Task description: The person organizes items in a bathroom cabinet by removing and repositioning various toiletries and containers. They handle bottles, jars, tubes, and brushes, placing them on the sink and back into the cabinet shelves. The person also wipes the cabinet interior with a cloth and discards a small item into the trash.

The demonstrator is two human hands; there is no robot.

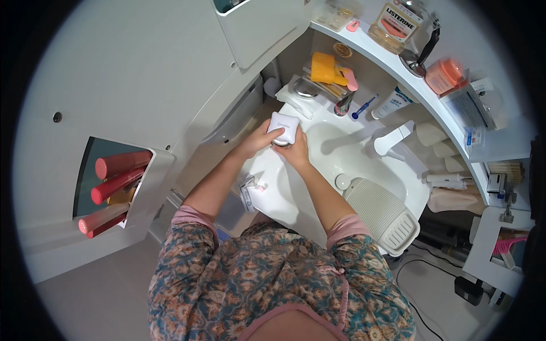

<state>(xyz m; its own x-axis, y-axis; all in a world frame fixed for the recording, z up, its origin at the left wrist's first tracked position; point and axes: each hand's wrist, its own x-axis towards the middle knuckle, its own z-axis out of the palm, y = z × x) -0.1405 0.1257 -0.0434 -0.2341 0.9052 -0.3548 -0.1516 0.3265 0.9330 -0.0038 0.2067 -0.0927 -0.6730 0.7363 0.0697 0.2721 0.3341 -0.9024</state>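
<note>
The person beside me wears a blue-green and orange floral top with pink trim point(273, 261), and both bare forearms reach out over the glossy white washbasin point(296, 199). To the right, a ribbed, off-white plastic washboard point(372, 207) lies slanted across the basin, its slotted end at the near rim. On the near left part of the basin's ledge sits a small, clear-and-white crumpled packet point(248, 193).

Farther out, the two hands are together, both clasped on one thing: a whitish, pillow-shaped case with rounded corners point(289, 121), held over the basin's left ledge, just beside the bowl. The left hand point(257, 140) grips its left side, thumb laid over the top; the right hand point(297, 152) wraps its right and near side, fingers partly hidden. A rounded, darker edge peeks out under the case; I can't tell what that is.

Past the hands, a folded white cloth point(301, 106) lies at the basin's far left corner, near a round, shiny silver dish point(306, 87). A bright yellow plastic cup point(322, 68) stands behind them. Along the back I see a slim blue handled tool point(364, 107), a white squeeze tube point(391, 103) and an angular white tap point(392, 139). Beyond, a curved white shelf point(418, 85) carries a clear bottle of amber liquid point(392, 37) and a coral-orange jar point(445, 75).
</note>
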